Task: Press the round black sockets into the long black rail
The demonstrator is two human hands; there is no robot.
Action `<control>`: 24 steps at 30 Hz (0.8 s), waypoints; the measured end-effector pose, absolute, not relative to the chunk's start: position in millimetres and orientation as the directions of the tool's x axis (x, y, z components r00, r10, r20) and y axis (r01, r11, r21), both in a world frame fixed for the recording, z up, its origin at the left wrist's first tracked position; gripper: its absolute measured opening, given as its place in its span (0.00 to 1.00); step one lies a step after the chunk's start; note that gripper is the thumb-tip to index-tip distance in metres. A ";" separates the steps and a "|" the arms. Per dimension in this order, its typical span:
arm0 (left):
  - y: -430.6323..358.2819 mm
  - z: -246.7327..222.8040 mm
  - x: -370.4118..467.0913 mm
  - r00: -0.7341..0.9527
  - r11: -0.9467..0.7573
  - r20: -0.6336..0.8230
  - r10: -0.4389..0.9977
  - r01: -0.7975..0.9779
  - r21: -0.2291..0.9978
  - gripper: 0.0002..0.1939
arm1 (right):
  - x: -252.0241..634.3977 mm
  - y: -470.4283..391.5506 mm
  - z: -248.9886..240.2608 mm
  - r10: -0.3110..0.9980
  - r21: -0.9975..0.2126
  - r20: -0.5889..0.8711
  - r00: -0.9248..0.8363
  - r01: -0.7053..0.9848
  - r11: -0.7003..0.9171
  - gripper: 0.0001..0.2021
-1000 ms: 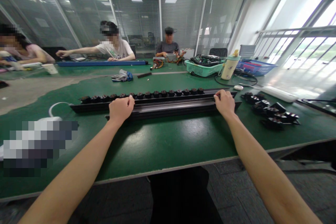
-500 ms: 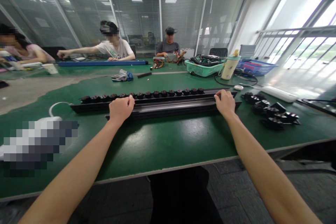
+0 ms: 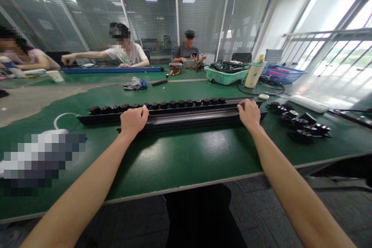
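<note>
Pinches black rail mid-frame with curled left hand and right hand, hemmed by part-studded rail behind and clustered black parts centre right.

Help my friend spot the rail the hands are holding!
Find the green table. There, the left hand and right hand hold a long black rail. It's the nearer one: the far rail carries a row of black pieces.

the table was green, the front rail black with a silvery sheen, the row of round parts black, the tumbler cream with a mint lid, one basket mint green, a second basket blue, and the bundled cloth grey and blue.
</note>
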State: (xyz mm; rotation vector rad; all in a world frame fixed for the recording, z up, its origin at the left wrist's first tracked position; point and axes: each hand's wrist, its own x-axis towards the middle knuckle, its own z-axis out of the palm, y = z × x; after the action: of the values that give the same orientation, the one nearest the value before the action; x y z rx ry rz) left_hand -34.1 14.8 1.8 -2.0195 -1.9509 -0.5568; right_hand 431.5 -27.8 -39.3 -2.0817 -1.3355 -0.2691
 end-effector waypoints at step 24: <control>16.4 0.6 -35.7 0.021 -0.059 0.461 0.887 0.996 0.068 0.38 | 438.9 -26.2 -41.5 0.726 -0.435 0.485 0.488 0.854 -0.285 0.09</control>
State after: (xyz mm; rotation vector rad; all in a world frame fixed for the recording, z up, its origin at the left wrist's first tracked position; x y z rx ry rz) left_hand -35.7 16.4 0.6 -2.0262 -1.9410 -0.5659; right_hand 438.9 -26.2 -41.5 -2.0776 -1.2963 -0.2522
